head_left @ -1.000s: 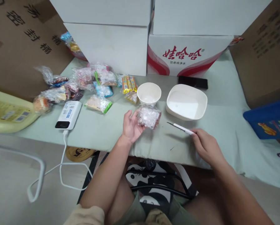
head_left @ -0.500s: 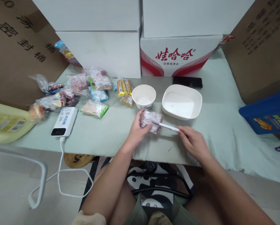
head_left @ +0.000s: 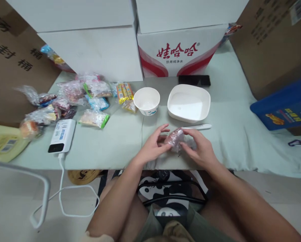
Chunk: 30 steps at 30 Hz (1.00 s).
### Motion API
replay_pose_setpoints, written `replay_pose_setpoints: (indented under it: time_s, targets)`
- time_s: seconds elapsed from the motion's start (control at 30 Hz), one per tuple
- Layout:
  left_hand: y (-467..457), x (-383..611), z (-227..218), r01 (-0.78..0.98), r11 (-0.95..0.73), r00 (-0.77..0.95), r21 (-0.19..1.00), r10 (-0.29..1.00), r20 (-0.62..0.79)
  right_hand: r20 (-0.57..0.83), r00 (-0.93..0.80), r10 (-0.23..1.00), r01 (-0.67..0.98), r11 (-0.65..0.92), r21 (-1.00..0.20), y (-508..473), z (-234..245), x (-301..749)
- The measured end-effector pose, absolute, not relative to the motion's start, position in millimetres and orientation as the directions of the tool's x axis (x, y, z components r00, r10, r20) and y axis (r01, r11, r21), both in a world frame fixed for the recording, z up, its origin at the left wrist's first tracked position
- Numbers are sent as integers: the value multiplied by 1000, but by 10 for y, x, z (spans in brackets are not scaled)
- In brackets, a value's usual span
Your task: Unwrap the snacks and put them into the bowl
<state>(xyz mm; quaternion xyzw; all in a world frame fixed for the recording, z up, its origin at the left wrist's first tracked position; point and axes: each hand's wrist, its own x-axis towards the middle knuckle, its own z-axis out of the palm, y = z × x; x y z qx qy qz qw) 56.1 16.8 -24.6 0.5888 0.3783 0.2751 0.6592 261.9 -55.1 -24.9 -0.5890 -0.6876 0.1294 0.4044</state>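
**Film-wrapped packet (head_left: 175,138) between both hands, near side of the counter (head_left: 122,144)**

Nearest: your left hand (head_left: 153,148), at 9 o'clock of the packet, pinches it with thumb and fingers; your right hand (head_left: 199,148), at 3 o'clock, grips the opposite side. Cannot tell whether the packet touches the counter. Clear, crinkled film; reddish-brown contents, not identifiable.

Handling (judged): light. Film thin and slick, apt to slide or tear; contents probably soft enough to dent. Best hold: body of the packet at 9 o'clock, your thumb opposing your fingers, gentle pressure; at 3 o'clock, pinch film rather than contents.

Beyond: white-handled knife (head_left: 202,126) lies at 2 o'clock, just past your right fingers; blade end hard to make out, so treat it as sharp. Farther: paper cup (head_left: 147,104) at 11 o'clock, white dish (head_left: 188,116) at 1 o'clock.
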Motion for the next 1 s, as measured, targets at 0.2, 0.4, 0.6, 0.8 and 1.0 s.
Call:
replay_pose_setpoints:
  time_s: [0.2,0.4,0.6,0.8,1.0]
  targets:
    - [285,356,-243,409,-194,215,892,970,113,391,60,919,713,235,-661,-520,-242,2741]
    - [245,363,-180,316,-369,578,874,805,131,418,130,899,690,221,-689,-532,-211,2783]
    - [309,372,-205,-58,247,-2,967,969,-248,372,394,840,630,48,-775,-483,-267,2957]
    - [338,234,-214,220,-121,-13,968,992,127,560,455,692,715,90,-693,-529,-254,2949]
    - [272,312,-197,469,-306,458,829,886,68,622,153,768,723,343,-600,-570,-238,2937]
